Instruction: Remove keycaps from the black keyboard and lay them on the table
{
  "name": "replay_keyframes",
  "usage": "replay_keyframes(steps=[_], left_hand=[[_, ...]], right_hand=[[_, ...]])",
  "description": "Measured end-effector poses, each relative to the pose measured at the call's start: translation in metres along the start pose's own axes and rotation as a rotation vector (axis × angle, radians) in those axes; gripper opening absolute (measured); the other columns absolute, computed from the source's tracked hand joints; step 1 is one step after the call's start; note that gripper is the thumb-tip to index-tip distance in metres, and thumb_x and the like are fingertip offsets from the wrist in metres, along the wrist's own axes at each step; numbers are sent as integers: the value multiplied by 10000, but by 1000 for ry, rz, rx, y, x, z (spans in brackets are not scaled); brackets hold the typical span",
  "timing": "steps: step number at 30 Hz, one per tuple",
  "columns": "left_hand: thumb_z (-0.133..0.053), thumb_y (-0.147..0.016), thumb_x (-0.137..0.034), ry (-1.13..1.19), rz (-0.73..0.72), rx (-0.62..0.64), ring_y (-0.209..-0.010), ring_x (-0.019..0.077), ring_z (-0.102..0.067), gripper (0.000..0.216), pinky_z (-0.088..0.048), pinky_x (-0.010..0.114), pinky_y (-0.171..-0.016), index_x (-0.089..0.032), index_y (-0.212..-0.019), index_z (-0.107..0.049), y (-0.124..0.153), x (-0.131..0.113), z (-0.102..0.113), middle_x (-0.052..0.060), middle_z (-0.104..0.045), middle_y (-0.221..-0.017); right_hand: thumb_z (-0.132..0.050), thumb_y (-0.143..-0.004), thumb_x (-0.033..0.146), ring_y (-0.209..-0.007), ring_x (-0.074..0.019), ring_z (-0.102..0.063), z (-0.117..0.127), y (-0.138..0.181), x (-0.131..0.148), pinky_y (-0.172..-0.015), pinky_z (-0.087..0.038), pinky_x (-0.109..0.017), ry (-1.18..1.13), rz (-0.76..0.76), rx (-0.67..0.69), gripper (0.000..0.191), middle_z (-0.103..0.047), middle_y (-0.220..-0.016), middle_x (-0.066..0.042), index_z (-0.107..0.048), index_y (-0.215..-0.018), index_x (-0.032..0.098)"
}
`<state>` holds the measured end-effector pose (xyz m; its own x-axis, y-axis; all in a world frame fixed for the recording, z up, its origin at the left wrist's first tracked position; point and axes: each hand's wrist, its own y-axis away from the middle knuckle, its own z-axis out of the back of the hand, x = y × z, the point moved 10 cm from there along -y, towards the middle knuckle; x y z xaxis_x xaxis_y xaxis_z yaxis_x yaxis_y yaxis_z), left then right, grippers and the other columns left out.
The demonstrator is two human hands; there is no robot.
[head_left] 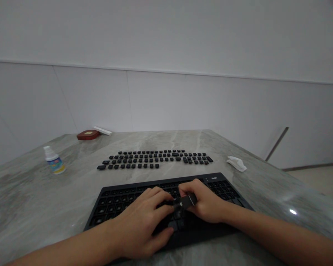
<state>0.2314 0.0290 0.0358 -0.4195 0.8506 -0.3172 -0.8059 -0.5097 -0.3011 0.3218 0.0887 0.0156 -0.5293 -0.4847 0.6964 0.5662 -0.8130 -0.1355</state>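
A black keyboard (pixel 122 192) lies in front of me with most of its keycaps off and the sockets bare; a few caps remain near its lower middle. My right hand (pixel 204 201) is closed around a dark keycap puller (pixel 188 201), its tip down on the keys at the lower middle. My left hand (pixel 147 218) rests over the keyboard with fingers apart, the fingertips beside the puller's tip and the thumb by a remaining cap. What lies under the left palm is hidden. Behind the keyboard, loose black keycaps (pixel 138 160) are laid out in rows.
A white spray bottle (pixel 54 160) with a blue and yellow label stands at the left. Further back are a reddish-brown box (pixel 88 135) and a white strip (pixel 102 130). A crumpled white tissue (pixel 236 163) lies at the right on the grey marbled table (pixel 266 192).
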Motion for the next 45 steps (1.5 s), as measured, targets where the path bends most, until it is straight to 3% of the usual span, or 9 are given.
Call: replay_keyframes(steps=[4, 7, 12, 15, 19, 26, 38, 45], left_hand=[[-600, -829, -204, -19, 25, -15, -1073, 288, -536, 327, -474, 495, -960, -173, -1153, -619, 0, 2, 0, 120, -599, -1165], [-619, -805, -208, -25, 59, -7, -1089, 302, -530, 376, -446, 520, -981, -176, -1178, -597, 0, 5, 0, 120, -599, -1169], [-632, -805, -218, -11, 63, 3, -1142, 301, -516, 389, -403, 522, -1034, -179, -1190, -595, 1, 5, -1, 117, -583, -1233], [-630, -807, -224, -21, 62, 0, -1154, 308, -514, 389, -404, 527, -1035, -182, -1192, -604, 1, 6, -1, 120, -575, -1246], [-633, -794, -220, -18, 67, -11, -1142, 303, -519, 366, -415, 516, -1029, -192, -1158, -608, 0, 6, -1, 111, -579, -1234], [-609, -815, -237, -36, 54, -22, -1084, 296, -533, 372, -433, 506, -1000, -202, -1185, -588, 1, 5, 0, 110, -598, -1147], [-612, -824, -242, -58, 79, 40, -1124, 319, -505, 347, -413, 553, -1014, -164, -1161, -585, 0, 4, -4, 144, -577, -1204], [-616, -822, -239, -57, 62, 19, -1147, 316, -506, 362, -408, 541, -1034, -177, -1178, -599, 0, 4, -2, 129, -577, -1220]], right_hand=[[-572, -611, 75, -577, -101, -377, 2, 1, -11, -519, -267, -214, -52, -150, -45, 175, -406, -555, 64, -431, -580, 174], [-583, -603, 76, -575, -99, -379, 3, 3, -14, -516, -266, -214, -53, -168, -74, 163, -412, -555, 64, -450, -582, 169], [-624, -755, 282, -544, -96, -338, -1, 5, -18, -499, -254, -225, -59, -174, -27, 281, -357, -550, 54, -451, -562, 171], [-582, -819, 353, -515, -97, -333, 3, 8, -20, -491, -245, -237, 65, -226, -45, 358, -341, -525, 47, -453, -540, 170], [-570, -811, 299, -499, -90, -329, 4, 10, -3, -490, -223, -238, 239, -138, -45, 333, -353, -517, 44, -475, -523, 163], [-576, -726, 192, -485, -90, -347, 2, 8, 6, -514, -239, -236, 349, -100, -6, 211, -433, -492, 38, -521, -524, 163], [-562, -731, 239, -479, -109, -363, 6, 3, 2, -515, -236, -255, 393, -249, -17, 217, -504, -491, 0, -604, -527, 178], [-569, -709, 240, -494, -120, -450, 12, 3, -3, -505, -252, -248, 353, -348, -17, 195, -517, -504, -8, -589, -528, 169]])
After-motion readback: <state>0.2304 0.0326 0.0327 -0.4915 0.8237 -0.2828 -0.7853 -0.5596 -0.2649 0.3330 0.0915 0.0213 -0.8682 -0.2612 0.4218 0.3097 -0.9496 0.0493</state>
